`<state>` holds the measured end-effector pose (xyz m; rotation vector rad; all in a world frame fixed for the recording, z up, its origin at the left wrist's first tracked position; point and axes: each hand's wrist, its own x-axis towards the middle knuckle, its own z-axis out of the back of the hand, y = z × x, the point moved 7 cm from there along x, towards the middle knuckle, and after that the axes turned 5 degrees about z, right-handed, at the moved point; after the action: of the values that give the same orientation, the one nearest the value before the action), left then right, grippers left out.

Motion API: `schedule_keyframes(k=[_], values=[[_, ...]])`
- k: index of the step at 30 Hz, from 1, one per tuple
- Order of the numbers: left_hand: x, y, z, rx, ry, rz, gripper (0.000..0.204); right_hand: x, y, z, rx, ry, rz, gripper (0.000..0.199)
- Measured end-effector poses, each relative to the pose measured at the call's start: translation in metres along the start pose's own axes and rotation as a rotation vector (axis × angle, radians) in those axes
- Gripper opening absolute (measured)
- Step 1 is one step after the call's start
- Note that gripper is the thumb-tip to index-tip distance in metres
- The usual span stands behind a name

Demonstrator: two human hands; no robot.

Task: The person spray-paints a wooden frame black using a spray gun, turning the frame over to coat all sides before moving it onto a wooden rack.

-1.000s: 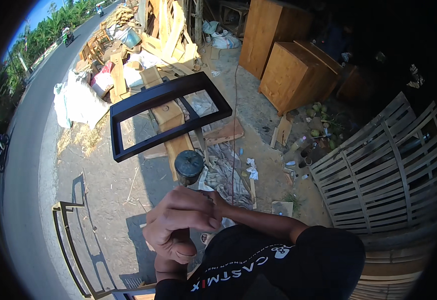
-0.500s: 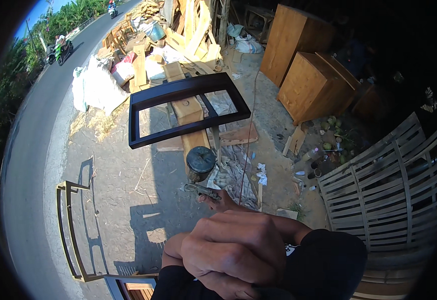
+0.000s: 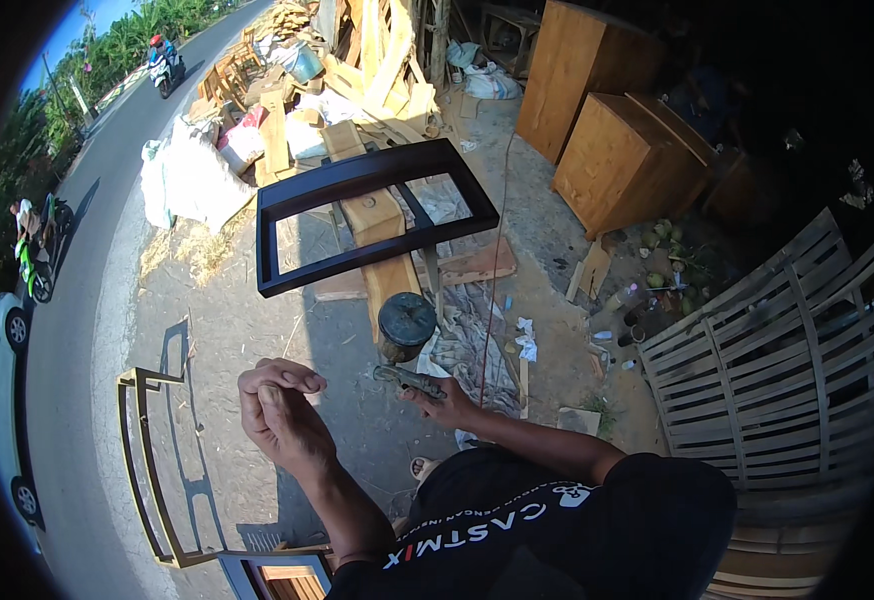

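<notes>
My right hand [image 3: 444, 403] is wrapped round a metal spray gun [image 3: 409, 381] held out over the ground in front of me. A dark cup with a round lid [image 3: 407, 319] shows just beyond the gun and seems to belong to it. Further off, a dark-stained wooden frame [image 3: 357, 264] with a rectangular opening rests tilted across a long wooden board [image 3: 371, 216]. My left hand [image 3: 285, 418] is raised to the left of the gun, its fingers curled in toward the thumb. Nothing shows in it, and it touches neither the gun nor the frame.
Wooden cabinets [image 3: 622, 165] stand at the far right. A slatted bamboo panel [image 3: 762, 360] leans nearer on the right. At left is an open, narrow frame [image 3: 137, 460]; sacks [image 3: 197, 180] and scrap timber lie beyond. Motorbikes [image 3: 165, 72] and a car [image 3: 7, 400] are on the road.
My left hand has moved from close in front of the camera to the left, out past my chest. The gun has shifted only slightly. Road traffic has moved, and a car has appeared.
</notes>
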<state>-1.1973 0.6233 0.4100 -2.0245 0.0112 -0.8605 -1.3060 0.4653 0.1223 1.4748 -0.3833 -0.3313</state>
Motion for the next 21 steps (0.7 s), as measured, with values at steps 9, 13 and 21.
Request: schedule_keyframes(k=[9,13,21], values=[[-0.040,0.078,0.100,0.255,-0.350,0.266,0.024,-0.006,-0.014,0.014,-0.054,-0.046,0.051,0.041],[-0.060,0.100,0.116,0.457,-0.379,0.337,0.028,0.001,-0.007,0.020,-0.107,-0.002,0.025,0.040],[-0.095,0.143,0.091,0.587,-0.435,0.442,0.031,0.019,0.004,0.057,-0.116,0.125,0.115,0.040]])
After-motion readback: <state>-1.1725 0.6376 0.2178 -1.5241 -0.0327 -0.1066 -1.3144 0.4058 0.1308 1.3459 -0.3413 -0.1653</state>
